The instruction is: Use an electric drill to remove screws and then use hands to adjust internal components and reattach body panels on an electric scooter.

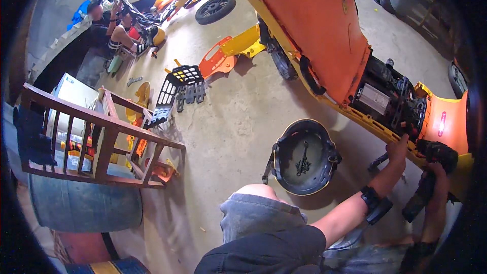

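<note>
A large orange and yellow scooter (324, 25) stands at the right with a cover off, baring its wiring and a silver box (373, 99). My left hand (397, 148) reaches to the yellow edge beside the opening, fingers drawn together; what they pinch, if anything, is too small to tell. In my right hand (438, 171) is a dark cordless drill (439, 155), its head against the scooter's lower edge near the orange end panel (446, 116). An upturned helmet (277, 165) lies near my knee, with small dark bolts (303, 166) in it.
A wooden chair (106, 144) lies tipped by a blue barrel (83, 203) at the left. A black plastic grille (170, 89), orange and yellow panels (218, 61) and a loose wheel (215, 9) lie on the floor. Two people (119, 33) sit working at the upper left.
</note>
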Action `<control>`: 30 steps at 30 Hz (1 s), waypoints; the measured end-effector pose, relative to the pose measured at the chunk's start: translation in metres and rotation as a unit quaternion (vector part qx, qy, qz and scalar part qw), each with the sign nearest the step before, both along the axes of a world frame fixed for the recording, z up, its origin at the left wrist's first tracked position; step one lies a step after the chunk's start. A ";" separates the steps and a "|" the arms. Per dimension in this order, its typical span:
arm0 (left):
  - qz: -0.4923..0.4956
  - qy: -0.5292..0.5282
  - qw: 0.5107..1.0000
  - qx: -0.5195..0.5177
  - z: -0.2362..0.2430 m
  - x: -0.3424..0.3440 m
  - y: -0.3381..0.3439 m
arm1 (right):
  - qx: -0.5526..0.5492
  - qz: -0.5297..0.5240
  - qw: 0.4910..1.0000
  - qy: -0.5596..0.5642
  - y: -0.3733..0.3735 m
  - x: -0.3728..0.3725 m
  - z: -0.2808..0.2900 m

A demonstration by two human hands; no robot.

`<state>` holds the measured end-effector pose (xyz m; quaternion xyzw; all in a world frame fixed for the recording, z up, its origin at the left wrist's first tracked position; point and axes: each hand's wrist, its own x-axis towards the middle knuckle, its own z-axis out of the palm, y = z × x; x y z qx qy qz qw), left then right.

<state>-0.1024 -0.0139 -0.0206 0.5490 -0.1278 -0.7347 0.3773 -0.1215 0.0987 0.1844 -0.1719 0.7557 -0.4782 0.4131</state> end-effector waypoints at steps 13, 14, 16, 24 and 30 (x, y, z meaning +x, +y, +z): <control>0.131 0.125 0.967 -0.182 -0.020 0.017 0.017 | -0.008 0.023 0.998 -0.053 -0.006 0.013 0.006; 0.103 0.149 0.966 -0.183 -0.016 0.016 0.014 | 0.003 0.016 0.999 -0.048 -0.006 0.010 0.007; 0.091 0.156 0.961 -0.209 0.005 0.014 0.017 | 0.012 -0.002 0.999 -0.040 -0.002 -0.001 0.012; 0.108 0.068 0.981 -0.143 0.005 0.018 0.019 | 0.002 -0.043 0.999 -0.031 -0.006 0.020 0.007; 0.097 0.130 0.977 -0.136 -0.002 0.023 0.034 | 0.047 -0.003 0.998 -0.030 -0.006 0.036 0.035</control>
